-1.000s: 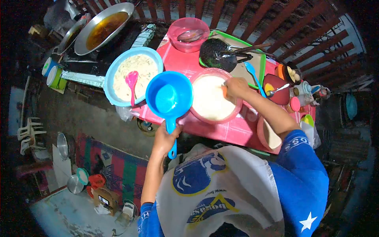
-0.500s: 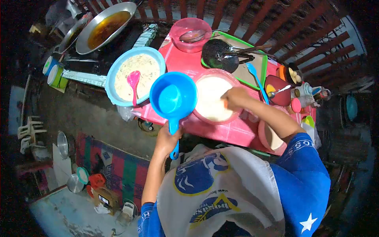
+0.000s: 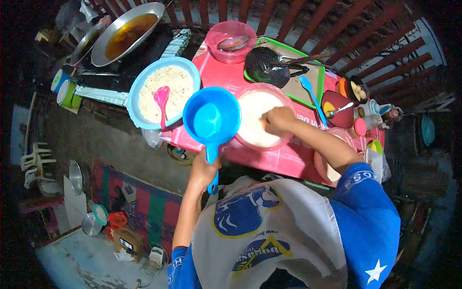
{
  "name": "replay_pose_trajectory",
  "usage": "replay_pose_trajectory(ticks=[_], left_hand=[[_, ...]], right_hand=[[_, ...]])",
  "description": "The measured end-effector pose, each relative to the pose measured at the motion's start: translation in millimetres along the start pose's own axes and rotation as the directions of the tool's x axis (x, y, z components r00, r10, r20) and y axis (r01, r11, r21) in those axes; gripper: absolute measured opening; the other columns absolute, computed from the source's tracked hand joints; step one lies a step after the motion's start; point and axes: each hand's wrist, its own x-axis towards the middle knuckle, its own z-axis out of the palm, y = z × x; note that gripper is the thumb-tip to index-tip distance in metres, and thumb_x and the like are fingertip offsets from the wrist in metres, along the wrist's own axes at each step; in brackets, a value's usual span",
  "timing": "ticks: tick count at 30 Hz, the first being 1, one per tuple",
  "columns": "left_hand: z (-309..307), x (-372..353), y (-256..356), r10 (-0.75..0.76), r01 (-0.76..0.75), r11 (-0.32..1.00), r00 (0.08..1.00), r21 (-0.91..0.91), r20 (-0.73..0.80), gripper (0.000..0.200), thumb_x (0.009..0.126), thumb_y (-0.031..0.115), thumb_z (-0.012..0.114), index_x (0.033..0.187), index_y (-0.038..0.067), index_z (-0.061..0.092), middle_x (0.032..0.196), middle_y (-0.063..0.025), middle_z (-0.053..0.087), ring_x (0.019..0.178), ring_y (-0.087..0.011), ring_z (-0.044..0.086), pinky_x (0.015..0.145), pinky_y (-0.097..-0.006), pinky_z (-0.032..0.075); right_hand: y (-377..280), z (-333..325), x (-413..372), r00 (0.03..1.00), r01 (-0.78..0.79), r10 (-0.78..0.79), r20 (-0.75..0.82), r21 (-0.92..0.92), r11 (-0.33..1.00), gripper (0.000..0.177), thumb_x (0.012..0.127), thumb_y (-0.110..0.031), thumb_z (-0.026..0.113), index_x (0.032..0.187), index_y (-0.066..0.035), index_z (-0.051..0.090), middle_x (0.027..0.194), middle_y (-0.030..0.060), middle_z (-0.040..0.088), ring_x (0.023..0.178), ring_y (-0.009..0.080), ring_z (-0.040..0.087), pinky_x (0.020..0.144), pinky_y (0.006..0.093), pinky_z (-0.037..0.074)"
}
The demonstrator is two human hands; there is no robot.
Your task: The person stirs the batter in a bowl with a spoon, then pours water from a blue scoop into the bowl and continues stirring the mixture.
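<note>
Right hand point(image 3: 280, 120) further left over bowl point(image 3: 260, 146), pink-clothed table point(image 3: 214, 72) near slatted railing point(image 3: 265, 18)

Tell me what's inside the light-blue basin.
The basin holds a pale, flecked mixture; a pink spoon rests in it. Anything beneath the surface is hidden.

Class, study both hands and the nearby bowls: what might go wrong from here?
The left hand holds the blue dipper close to the pink bowl of white contents, so it might bump it.

The right hand, at those contents, may splash some onto the tablecloth.

The pink spoon overhangs the light blue bowl; the dipper could catch it.
</note>
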Motion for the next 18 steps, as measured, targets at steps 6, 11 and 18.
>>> replay_pose_trajectory(ticks=[6,11,18], left_hand=[[-0.4,-0.7,-1.5,-0.023,0.023,1.000,1.000,0.003,-0.011,0.011,0.080,0.010,0.051,0.089,0.004,0.053,0.071,-0.0014,0.052,0.064,-0.0093,0.047,0.056,-0.0251,0.039],[0.4,-3.2,-4.6,0.008,-0.008,0.998,1.000,-0.055,-0.005,0.009,0.081,0.012,0.052,0.086,0.004,0.053,0.070,-0.0001,0.052,0.063,-0.0084,0.046,0.056,-0.0246,0.038],[-0.1,-7.0,-1.8,-0.040,0.039,0.998,0.999,-0.045,-0.011,0.017,0.080,0.014,0.056,0.093,0.003,0.054,0.074,-0.0009,0.055,0.067,-0.0096,0.049,0.059,-0.0252,0.040]], right_hand=[[15.4,-2.0,19.8,0.968,-0.187,0.168,-0.187,-0.091,0.978,0.017,0.071,-0.026,0.052,0.071,-0.014,0.063,0.073,0.0132,0.062,0.071,0.0297,0.061,0.065,0.0404,0.047],[15.4,-5.7,0.1,0.998,0.003,-0.008,-0.062,-0.082,0.997,0.021,0.073,-0.030,0.051,0.076,-0.014,0.064,0.070,0.0133,0.061,0.068,0.0303,0.060,0.059,0.0436,0.046],[1.6,-2.8,1.5,0.999,0.024,-0.025,-0.045,-0.028,0.999,0.016,0.071,-0.018,0.050,0.076,-0.013,0.065,0.076,0.0120,0.063,0.075,0.0293,0.062,0.064,0.0420,0.048]])
